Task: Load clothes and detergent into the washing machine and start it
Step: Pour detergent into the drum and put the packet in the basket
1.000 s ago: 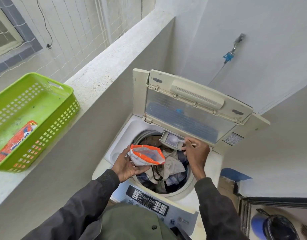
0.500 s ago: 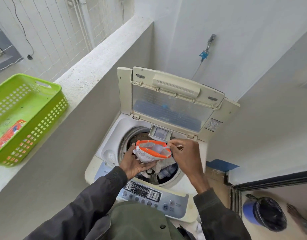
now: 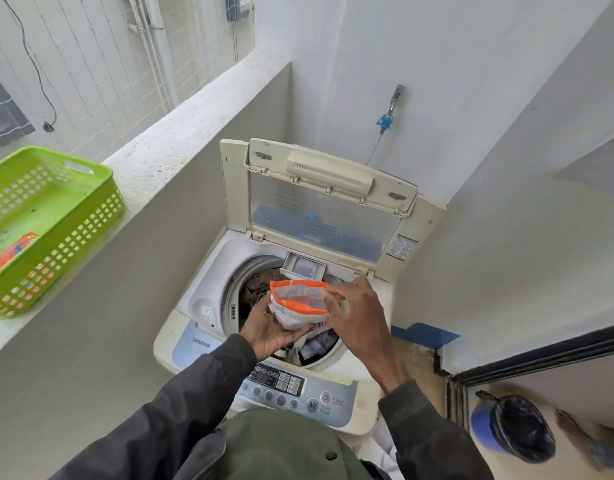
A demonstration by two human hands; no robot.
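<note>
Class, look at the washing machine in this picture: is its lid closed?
No. The lid stands raised at the back, the drum of clothes lies open below, and the left hand holds a detergent pouch above it.

The washing machine stands in a corner, with a low wall on its left and a wall behind it. Its lid is raised upright at the back. The control panel lies along the front edge, nearest the person. Clothes lie in the drum, and a small drawer sits at the drum's rear rim. The left hand holds a detergent pouch above the drum; the right hand is at the pouch's right side. A basket rests on the ledge to the left, with a packet in it. A tap is on the wall behind the machine. A bin stands on the floor at the right
</note>
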